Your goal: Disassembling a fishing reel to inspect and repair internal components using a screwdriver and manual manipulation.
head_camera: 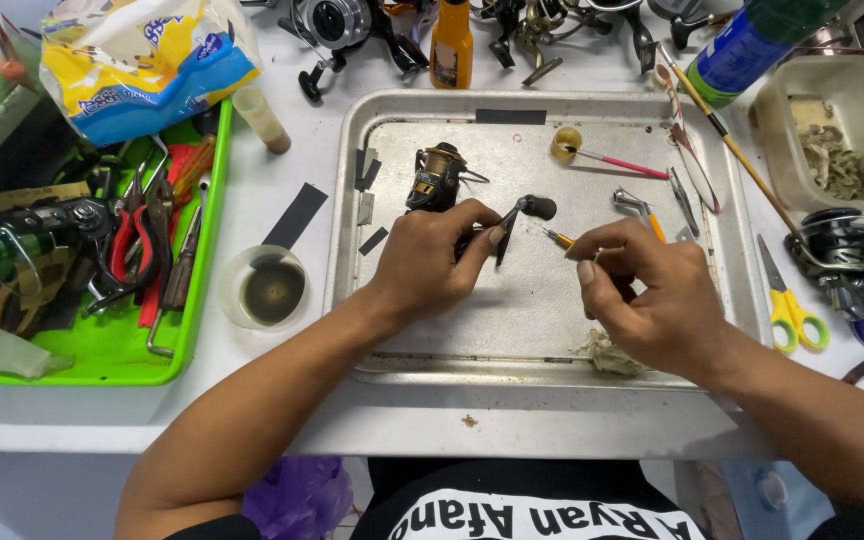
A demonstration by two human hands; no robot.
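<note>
Left hand [430, 262] is over the metal tray [542, 320], fingers curled in a tight grip on a black reel handle [514, 222] w/ dark knob at its far end. Handle sits approx. mid-tray, just right of the black-and-gold fishing reel [438, 178], which lies on the tray's upper left; thumb side of the hand is just below the reel body. Cannot tell whether handle is attached to reel.

Right hand [647, 290] is also over the tray, right of centre, fingers pinched narrow on a small yellow-handled screwdriver [559, 239]; tip end points left toward the handle, close to it but contact not discernible.

Also on tray: pink-handled brush [612, 161] resting in a small yellow cap, upper middle; a chrome part [632, 203] beside it; wad of cloth [607, 353] at the near edge under the right wrist.

Off tray, left: small clear cup of dark liquid [270, 288], black tape strips, green bin [192, 310] holding pliers and misc. tools. Right: yellow-handled scissors [790, 305], another reel [842, 255], a clear tub [832, 140] w/ debris. Far edge: orange bottle [451, 45], more reels.
</note>
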